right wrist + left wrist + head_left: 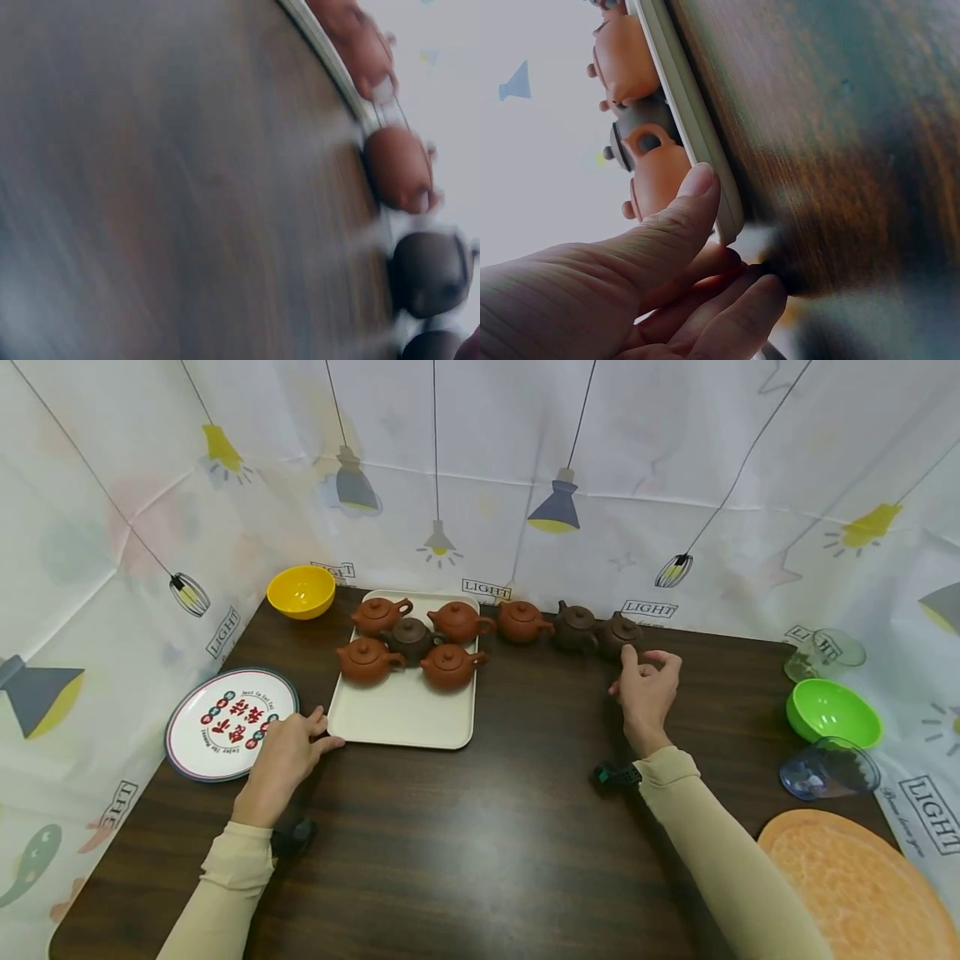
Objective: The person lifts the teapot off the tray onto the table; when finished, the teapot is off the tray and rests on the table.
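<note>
My left hand [288,756] grips the near left corner of a cream tray [401,718]; in the left wrist view the thumb presses its rim and the fingers curl by the corner. Several reddish-brown teapots and a dark brown teapot [410,637] stand on the tray's far half. Right of the tray, another reddish teapot [521,622] and two dark teapots form a row on the table. My right hand [647,697] is at the rightmost dark teapot [619,633], fingers loosely bent and fingertips right at its near side. The right wrist view is blurred and shows only a sliver of finger.
To the left are a yellow bowl [302,592] and a white plate [225,727] with red lettering. At right stand a green bowl [834,714], a clear glass [825,653], a bluish glass [828,768] and an orange round mat [855,877]. A printed curtain [480,460] hangs behind the table.
</note>
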{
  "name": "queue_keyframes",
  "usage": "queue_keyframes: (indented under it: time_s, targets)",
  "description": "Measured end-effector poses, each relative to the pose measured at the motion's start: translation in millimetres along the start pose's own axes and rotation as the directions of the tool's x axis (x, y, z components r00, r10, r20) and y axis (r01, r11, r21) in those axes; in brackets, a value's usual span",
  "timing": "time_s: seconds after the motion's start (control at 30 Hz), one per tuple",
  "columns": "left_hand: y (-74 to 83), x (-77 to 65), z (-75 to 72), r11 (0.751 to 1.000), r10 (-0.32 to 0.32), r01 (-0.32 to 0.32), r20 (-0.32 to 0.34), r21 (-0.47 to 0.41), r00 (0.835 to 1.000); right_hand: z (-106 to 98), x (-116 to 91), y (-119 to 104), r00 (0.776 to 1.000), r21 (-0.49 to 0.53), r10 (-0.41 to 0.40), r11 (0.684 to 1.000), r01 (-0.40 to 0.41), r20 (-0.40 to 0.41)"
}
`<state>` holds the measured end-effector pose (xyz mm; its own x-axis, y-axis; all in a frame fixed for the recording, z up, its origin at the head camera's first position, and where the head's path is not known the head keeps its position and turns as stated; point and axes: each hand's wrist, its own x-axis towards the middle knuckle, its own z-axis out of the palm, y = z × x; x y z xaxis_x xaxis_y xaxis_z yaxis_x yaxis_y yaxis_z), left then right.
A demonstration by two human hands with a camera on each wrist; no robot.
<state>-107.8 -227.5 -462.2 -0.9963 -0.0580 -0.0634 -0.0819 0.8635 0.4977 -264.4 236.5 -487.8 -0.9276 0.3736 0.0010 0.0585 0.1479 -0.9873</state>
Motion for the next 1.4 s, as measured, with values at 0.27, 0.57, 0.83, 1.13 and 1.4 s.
queue_keyframes:
  time_s: [0.27, 0.57, 0.83, 1.13, 1.4]
  targets:
    - [2.9, -0.4, -1.2, 1.0, -0.01, 0.01, 0.022, 0.006, 1.0, 60.5, -45.6, -19.6, 0.917, -0.074, -0.084, 0.99, 0.123, 0.391]
    - [4.4, -0.9, 4.2, 1.0, -0.02, 0.021, 0.048, -0.007, 0.999, 126.6, -60.5, -25.2, 0.791, -0.193, 0.129, 0.981, -0.014, 0.598]
    - [3.5, -0.6, 2.6, 1.0, 0.0, -0.001, 0.032, 0.026, 1.0, 131.8, -71.4, -25.4, 0.652, -0.219, 0.177, 0.976, -0.018, 0.737]
    - [-2.1, -8.0, 0.2, 0.999, 0.01, -0.011, 0.025, 0.053, 1.0, 136.1, -89.5, -17.8, 0.681, -0.103, 0.108, 0.994, -0.048, 0.724]
    - [1.3, -4.5, 1.6, 0.998, 0.039, -0.039, 0.007, 0.048, 0.999, 103.4, -91.9, -22.7, 0.731, -0.037, 0.07, 0.997, -0.061, 0.679]
